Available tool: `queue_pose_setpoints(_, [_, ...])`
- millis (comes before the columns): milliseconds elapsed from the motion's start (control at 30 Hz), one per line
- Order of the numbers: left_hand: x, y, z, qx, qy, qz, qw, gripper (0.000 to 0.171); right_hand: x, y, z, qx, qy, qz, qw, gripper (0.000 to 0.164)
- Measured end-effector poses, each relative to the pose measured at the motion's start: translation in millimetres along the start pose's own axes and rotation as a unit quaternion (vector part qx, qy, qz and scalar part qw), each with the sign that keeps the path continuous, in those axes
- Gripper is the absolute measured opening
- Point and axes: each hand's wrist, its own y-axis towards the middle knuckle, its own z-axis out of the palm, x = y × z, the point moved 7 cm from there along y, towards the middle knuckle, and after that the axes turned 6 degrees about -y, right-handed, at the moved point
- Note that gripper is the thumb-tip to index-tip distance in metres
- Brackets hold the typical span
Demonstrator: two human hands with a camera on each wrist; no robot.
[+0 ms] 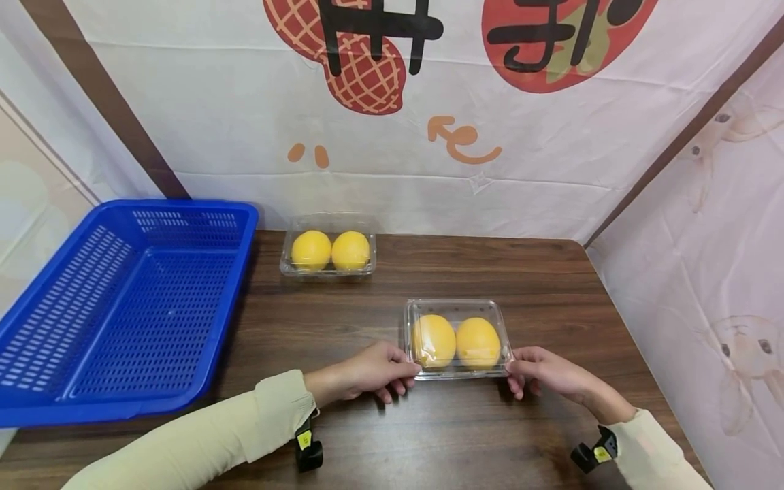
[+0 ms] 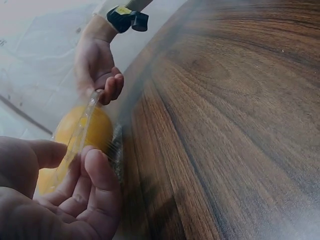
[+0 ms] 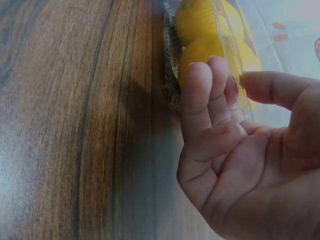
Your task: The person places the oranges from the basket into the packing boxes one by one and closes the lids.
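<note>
A clear plastic clamshell box (image 1: 456, 309) with two round yellow fruits (image 1: 478, 342) inside sits on the table in front of me, its lid down. My left hand (image 1: 376, 371) pinches the rim at its near left corner between thumb and fingers. At the near right corner, my right hand (image 1: 554, 374) pinches the same rim. In the left wrist view, the left thumb and fingertips close on the rim (image 2: 82, 125), with the right hand (image 2: 100, 70) beyond. The right wrist view shows the right thumb and fingers (image 3: 197, 95) at the rim (image 3: 232, 50).
A blue plastic basket (image 1: 211, 333) stands at the left of the wooden table (image 1: 465, 435). Near the back edge is another clear box (image 1: 327, 273) with two yellow fruits. A printed white cloth (image 1: 233, 136) hangs behind, and another (image 1: 692, 272) at the right.
</note>
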Motion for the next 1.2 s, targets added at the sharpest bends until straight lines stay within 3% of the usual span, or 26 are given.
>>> queue_pose_setpoints(300, [2.0,2.2,0.8,0.001,-0.016,-0.007,0.9998,0.018,6.0,-0.3,-0.6,-0.003,0.001,-0.005,1.000,0.028])
queue_pose_setpoints(467, [2.2,6.9,-5.4,-0.007,-0.041,-0.020,0.9989,0.017,7.5,4.3,-2.2,-0.025,-0.008,0.006,1.000,0.028])
queue_pose_setpoints(867, [-11.8,29.7,-34.9,-0.097,-0.096,-0.011,0.9906,0.017,13.1,34.6,-20.7,-0.147,-0.020,0.045,0.988,0.026])
queue_pose_setpoints(1200, [-21.3,53.2,-63.8,-0.179,-0.161,0.005,0.9706,0.023,19.2,71.3,-40.2,-0.234,0.002,0.069,0.970,0.033])
